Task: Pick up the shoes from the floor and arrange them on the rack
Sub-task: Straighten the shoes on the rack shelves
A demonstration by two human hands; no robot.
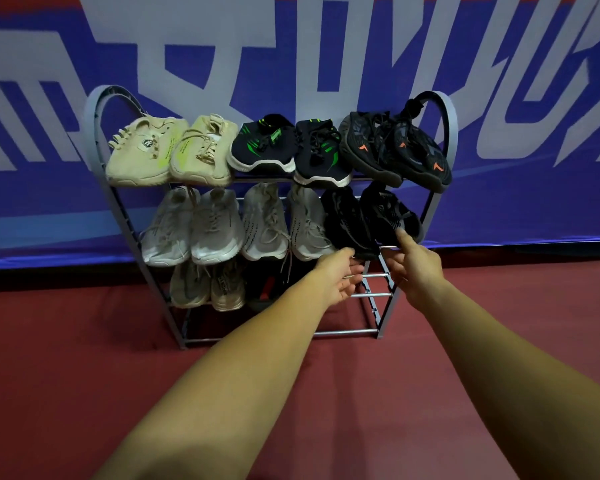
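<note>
A grey metal shoe rack (pixel 96 133) with three shelves stands against the wall. A pair of black mesh shoes (pixel 368 216) sits at the right end of the middle shelf. My left hand (pixel 338 275) is open, its thumb touching the toe of the left black shoe. My right hand (pixel 414 263) reaches the toe of the right black shoe, thumb against its front edge. The top shelf holds beige shoes (pixel 167 152), black-green shoes (pixel 291 150) and black-orange shoes (pixel 395 148). Two white pairs (pixel 236 223) fill the rest of the middle shelf.
The bottom shelf holds a beige pair (pixel 207 285) at the left and a dark shoe (pixel 267 282) partly hidden behind my left arm; its right end shows bare rods (pixel 374 295). Red floor (pixel 66 375) lies in front. A blue and white banner (pixel 291 46) covers the wall.
</note>
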